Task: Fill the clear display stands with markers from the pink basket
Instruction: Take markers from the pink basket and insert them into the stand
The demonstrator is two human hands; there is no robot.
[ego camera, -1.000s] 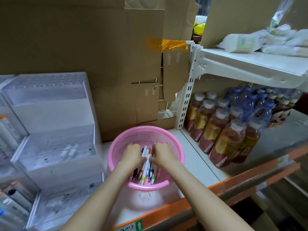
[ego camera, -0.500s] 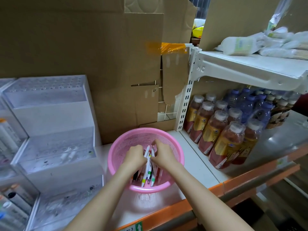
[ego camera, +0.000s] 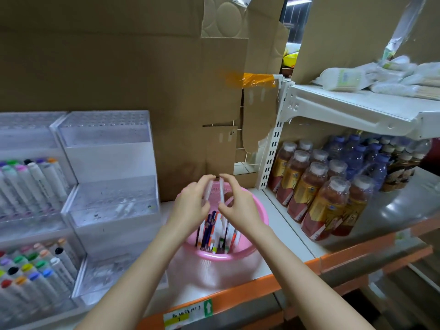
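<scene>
A pink basket [ego camera: 257,217] stands on the white shelf and holds several markers [ego camera: 215,231] lying in a heap. Above the basket my left hand [ego camera: 191,204] pinches a white marker [ego camera: 209,190] upright, and my right hand [ego camera: 238,204] pinches another white marker [ego camera: 222,189] right beside it. A tiered clear display stand [ego camera: 108,177] with hole-covered steps stands left of the basket, its visible holes without markers. Further left, a second clear stand [ego camera: 28,129] carries rows of markers with coloured caps [ego camera: 33,177].
Brown cardboard [ego camera: 119,55] backs the shelf. To the right, shrink-wrapped drink bottles [ego camera: 316,186] stand under a white metal shelf [ego camera: 362,110] loaded with white packets. An orange rail [ego camera: 250,290] with a label edges the front.
Both hands rose out of the basket, each lifting a white marker to above its far rim. The view shifted left, showing more of the filled stand.
</scene>
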